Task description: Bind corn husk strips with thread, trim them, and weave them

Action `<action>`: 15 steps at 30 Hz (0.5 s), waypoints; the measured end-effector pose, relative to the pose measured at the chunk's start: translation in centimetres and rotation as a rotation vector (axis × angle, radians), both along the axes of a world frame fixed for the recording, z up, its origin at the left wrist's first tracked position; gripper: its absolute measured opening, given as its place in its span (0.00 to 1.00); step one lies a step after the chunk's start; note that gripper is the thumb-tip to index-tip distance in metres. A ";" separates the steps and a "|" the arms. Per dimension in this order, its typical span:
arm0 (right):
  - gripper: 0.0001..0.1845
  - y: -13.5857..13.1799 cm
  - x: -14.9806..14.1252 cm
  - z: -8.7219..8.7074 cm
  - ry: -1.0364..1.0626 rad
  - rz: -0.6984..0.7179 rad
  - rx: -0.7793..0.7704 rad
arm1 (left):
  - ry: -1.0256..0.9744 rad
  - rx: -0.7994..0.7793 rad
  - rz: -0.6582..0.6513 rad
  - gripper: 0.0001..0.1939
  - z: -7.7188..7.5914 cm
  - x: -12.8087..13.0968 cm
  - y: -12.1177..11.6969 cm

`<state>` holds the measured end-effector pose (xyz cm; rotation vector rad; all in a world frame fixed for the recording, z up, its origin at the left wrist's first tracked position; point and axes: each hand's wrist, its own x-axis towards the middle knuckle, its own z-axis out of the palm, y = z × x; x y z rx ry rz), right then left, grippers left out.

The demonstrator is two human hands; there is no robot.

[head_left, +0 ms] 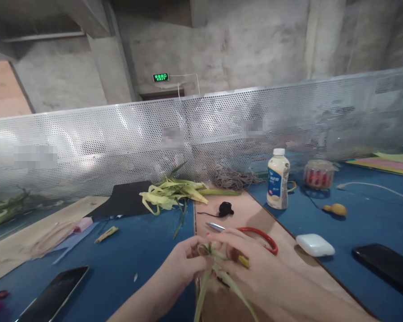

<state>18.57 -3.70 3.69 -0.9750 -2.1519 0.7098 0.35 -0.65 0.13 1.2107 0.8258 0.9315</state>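
Note:
Above the brown board, my left hand [186, 264] and my right hand [246, 261] come together around pale green corn husk strips [203, 293]. Both hands have their fingers closed on the husk, and its long ends hang down towards me. Between the fingers the husk looks bunched, but its exact shape is hidden. A small yellow piece [244, 261] shows at my right hand; I cannot tell what it is. Partly covered by that hand lie red-handled scissors [272, 244]. Just beyond is a ball of black yarn [225, 209] with a loose tail.
A pile of corn husks [169, 194] lies at the back, near grey cord [235, 180]. To the right stand a bottle [278, 183], a clear tub [319, 175], a white case [315, 245] and a black phone [386, 268]. Another phone [55, 293] is left. A perforated metal screen [121, 147] closes the back.

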 end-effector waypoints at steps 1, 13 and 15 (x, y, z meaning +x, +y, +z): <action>0.21 0.1 0.0 0.0 0.014 -0.002 -0.015 | 0.005 0.004 0.000 0.14 0.0 0.0 0.0; 0.22 1.1 0.5 -1.5 -0.145 -0.104 0.365 | 0.056 0.041 0.022 0.13 0.4 0.1 -0.2; 0.22 0.9 0.5 -1.2 -0.218 -0.087 0.493 | 0.052 0.034 0.041 0.13 0.3 0.1 -0.2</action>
